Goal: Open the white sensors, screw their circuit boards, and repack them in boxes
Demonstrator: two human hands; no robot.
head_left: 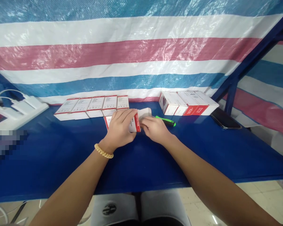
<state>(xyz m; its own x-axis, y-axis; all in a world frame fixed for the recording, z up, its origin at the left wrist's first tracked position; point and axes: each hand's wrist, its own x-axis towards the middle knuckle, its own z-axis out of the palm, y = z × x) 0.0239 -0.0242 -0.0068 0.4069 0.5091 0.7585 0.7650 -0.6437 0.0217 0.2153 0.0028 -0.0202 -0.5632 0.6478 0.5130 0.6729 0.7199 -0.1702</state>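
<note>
A small red and white cardboard box (133, 124), printed "DETECTOR", lies on its side in the middle of the blue table. My left hand (120, 128) wraps over the box from above and grips it. On the right the box's end flap (145, 112) stands open. My right hand (154, 128) is at that open end, its fingers bent and pressed together; what they hold, if anything, is hidden. Just behind my right hand lies a screwdriver with a black and green handle (166, 121).
A row of several similar boxes (94, 105) stands at the back left, and another group (187, 102) at the back right. A black phone (225, 118) lies beyond those. At far left is a white power strip (20, 114) with chargers. A striped tarp (132, 50) hangs behind the table (141, 169).
</note>
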